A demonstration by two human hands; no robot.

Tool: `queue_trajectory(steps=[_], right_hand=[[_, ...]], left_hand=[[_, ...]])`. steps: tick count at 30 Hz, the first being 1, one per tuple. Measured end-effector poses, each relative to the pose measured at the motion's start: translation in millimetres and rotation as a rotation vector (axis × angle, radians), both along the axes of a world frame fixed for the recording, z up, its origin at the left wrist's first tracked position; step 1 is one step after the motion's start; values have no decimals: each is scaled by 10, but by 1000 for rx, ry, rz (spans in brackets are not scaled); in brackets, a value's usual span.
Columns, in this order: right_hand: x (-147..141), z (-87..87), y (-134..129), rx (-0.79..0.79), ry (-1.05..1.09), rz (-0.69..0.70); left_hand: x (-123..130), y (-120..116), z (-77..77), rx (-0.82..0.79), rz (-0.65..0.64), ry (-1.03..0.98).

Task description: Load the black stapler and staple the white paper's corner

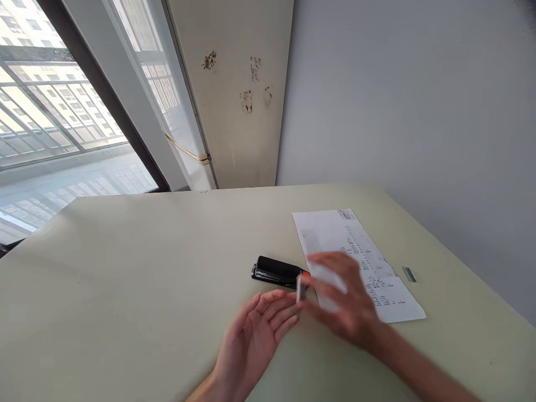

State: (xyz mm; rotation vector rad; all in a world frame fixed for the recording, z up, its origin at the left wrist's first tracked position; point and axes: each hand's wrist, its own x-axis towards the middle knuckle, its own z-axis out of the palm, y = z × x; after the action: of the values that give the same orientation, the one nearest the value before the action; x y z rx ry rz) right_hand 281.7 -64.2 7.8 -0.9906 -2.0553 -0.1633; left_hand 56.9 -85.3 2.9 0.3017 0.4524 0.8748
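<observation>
My left hand lies palm up with its fingers stretched out, holding nothing. Its fingertips come close to a small grey metallic strip of staples, which my right hand pinches between thumb and fingers. That hand is slightly blurred and hovers over the lower left part of a printed sheet of paper. Just behind both hands is a black stapler lying on the table. Its right end, with a red-orange spot, is partly hidden by my right fingers.
A second strip of staples lies on the pale table, right of the paper. A grey wall borders the table's right side. Beyond the far edge stand a stained cream panel and a glass window.
</observation>
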Motion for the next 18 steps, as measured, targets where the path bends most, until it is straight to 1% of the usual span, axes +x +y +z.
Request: queue_trajectory(steps=[2,4,6,8,10,11,13,15,18], right_hand=[[318,0,205,66,63,-245],[695,-69,404,38,111,-483],[1076,-208,550,-7,142,-679],[1404,-389,625,-107,123,-805],[1635,-566,644,-211,74,-904],[1710,-638,641,-257,58,-943],[1791,-736,629,-315,36,-975],[1802,-762,622,-330,29,-973],[1733,-670,623,-286,56,-948]], left_hand=[[-26,23,-21,-23,-13,1],[-46,35,-20,-34,-25,13],[-57,37,-8,-30,-34,22],[-62,36,0,-23,-37,29],[-65,38,0,-27,-38,39],[-66,40,-2,-34,-36,45],[-68,49,-3,-46,-30,63],[-74,59,7,-43,-33,90],[-110,79,41,-13,-86,158]])
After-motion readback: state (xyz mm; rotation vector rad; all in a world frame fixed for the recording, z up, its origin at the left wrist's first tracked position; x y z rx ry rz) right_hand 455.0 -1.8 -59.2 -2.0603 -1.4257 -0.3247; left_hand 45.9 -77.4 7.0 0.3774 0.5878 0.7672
